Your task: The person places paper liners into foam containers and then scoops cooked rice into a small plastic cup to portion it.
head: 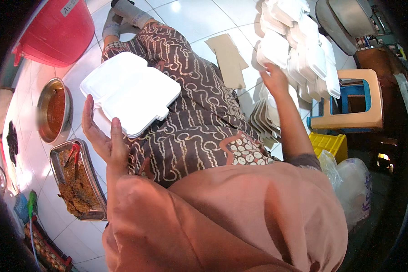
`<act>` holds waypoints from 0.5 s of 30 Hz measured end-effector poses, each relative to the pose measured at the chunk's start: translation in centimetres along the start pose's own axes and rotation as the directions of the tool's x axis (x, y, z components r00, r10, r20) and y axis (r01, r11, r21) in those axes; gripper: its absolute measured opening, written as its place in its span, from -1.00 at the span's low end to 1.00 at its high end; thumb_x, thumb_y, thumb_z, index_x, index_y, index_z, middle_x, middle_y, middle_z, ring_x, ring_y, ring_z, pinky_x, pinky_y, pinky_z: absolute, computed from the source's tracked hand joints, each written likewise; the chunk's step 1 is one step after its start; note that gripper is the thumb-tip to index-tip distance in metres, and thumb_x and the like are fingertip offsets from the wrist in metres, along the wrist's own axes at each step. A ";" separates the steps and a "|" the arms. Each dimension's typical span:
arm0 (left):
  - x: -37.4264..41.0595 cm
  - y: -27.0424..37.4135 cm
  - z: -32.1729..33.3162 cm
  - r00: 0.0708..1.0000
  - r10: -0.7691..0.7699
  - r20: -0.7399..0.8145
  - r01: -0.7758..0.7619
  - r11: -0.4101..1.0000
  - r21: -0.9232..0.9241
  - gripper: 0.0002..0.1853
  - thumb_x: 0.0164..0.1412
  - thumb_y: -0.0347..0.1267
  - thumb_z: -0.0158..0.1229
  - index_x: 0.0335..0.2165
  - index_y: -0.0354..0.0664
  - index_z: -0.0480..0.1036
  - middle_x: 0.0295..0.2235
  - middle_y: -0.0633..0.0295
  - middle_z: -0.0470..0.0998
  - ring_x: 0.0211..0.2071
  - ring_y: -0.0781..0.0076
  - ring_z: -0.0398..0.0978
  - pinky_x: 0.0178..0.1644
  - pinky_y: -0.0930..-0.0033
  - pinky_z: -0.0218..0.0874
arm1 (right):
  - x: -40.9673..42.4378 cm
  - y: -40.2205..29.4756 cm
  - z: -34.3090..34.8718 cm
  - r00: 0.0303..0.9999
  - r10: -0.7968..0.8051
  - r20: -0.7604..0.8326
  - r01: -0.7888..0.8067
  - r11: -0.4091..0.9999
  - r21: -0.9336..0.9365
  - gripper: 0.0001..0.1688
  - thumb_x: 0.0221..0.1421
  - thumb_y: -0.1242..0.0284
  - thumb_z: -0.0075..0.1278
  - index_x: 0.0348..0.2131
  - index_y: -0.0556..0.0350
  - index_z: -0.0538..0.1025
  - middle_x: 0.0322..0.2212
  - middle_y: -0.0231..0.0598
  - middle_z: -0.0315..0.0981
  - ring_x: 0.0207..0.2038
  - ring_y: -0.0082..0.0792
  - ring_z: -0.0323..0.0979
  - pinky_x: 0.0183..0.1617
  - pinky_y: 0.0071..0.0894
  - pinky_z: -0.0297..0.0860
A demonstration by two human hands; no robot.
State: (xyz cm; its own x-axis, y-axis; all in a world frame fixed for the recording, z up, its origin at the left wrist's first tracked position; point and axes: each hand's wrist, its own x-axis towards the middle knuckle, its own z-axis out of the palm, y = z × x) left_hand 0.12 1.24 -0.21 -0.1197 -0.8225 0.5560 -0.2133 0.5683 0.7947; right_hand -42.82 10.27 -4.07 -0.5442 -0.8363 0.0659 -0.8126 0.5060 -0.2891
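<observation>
Opened white foam food boxes (139, 91) lie stacked on my lap, over a brown patterned garment (190, 146). My left hand (105, 136) is at their near left edge, thumb and fingers spread, with the thumb against the rim. On the right, my right hand (275, 81) reaches to a closed white foam box (273, 49) at the near side of a tall pile of such boxes (306, 51). Its fingertips meet the box's lower edge; whether they grip it is unclear. Below that forearm, more foam boxes (270, 105) stand beside layered brown paper sheets (261, 117).
Brown paper (227, 61) lies on the tiles. Leftward are a red tub (61, 37), a metal bowl of red sauce (56, 112) and a metal tray (95, 187) of browned food with red-handled tongs (75, 149). A plastic stool (357, 122) and yellow basket (329, 144) stand right.
</observation>
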 end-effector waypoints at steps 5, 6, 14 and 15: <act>-0.3 0.1 -0.2 1.000 0.005 0.023 -0.007 0.999 0.051 -0.37 0.01 -0.59 -0.05 0.08 -0.46 -0.02 0.10 -0.14 0.07 0.14 0.11 0.03 0.22 0.18 -0.26 | 6.3 3.8 12.2 0.881 0.386 0.274 -0.358 0.922 -0.148 -0.37 -0.21 0.16 -0.09 -0.14 0.17 0.42 -0.15 0.10 0.36 -0.10 0.03 0.33 0.02 -0.22 0.25; -0.8 -0.1 -0.8 1.000 -0.005 0.016 0.003 0.996 0.091 -0.37 0.00 -0.59 -0.05 0.08 -0.46 -0.01 0.10 -0.14 0.08 0.14 0.11 0.03 0.22 0.18 -0.25 | 5.8 2.1 13.5 0.833 0.463 0.303 -0.429 0.886 -0.176 -0.35 -0.19 0.16 -0.08 -0.11 0.18 0.39 -0.10 0.09 0.29 -0.02 0.00 0.25 0.04 -0.21 0.23; -0.6 -1.4 -0.6 0.999 -0.037 0.014 0.035 0.991 0.126 -0.36 -0.01 -0.58 -0.01 0.08 -0.43 0.02 0.08 -0.09 0.12 0.12 0.13 0.08 0.20 0.20 -0.18 | 2.9 -2.5 14.4 0.879 0.454 0.147 -0.426 0.885 -0.188 -0.48 -0.07 0.32 -0.11 -0.08 0.15 0.26 -0.08 -0.02 0.15 -0.01 -0.02 0.15 -0.01 0.03 0.19; -0.4 -1.7 -0.2 0.999 -0.029 0.016 0.027 0.993 0.117 -0.36 -0.01 -0.57 0.00 0.08 -0.41 0.02 0.08 -0.08 0.12 0.11 0.14 0.09 0.20 0.20 -0.18 | 3.0 -2.4 14.5 0.893 0.430 0.131 -0.404 0.895 -0.187 -0.49 -0.08 0.33 -0.11 -0.10 0.15 0.27 -0.09 -0.01 0.15 -0.01 -0.03 0.16 -0.02 0.03 0.20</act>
State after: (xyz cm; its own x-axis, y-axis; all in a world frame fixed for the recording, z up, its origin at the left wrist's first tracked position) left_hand 0.69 0.59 -1.70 -0.1289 -0.8389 0.5288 -0.3284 0.5393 0.7755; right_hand -39.49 3.49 -17.00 -0.8086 -0.5568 -0.1903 -0.5467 0.8305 -0.1070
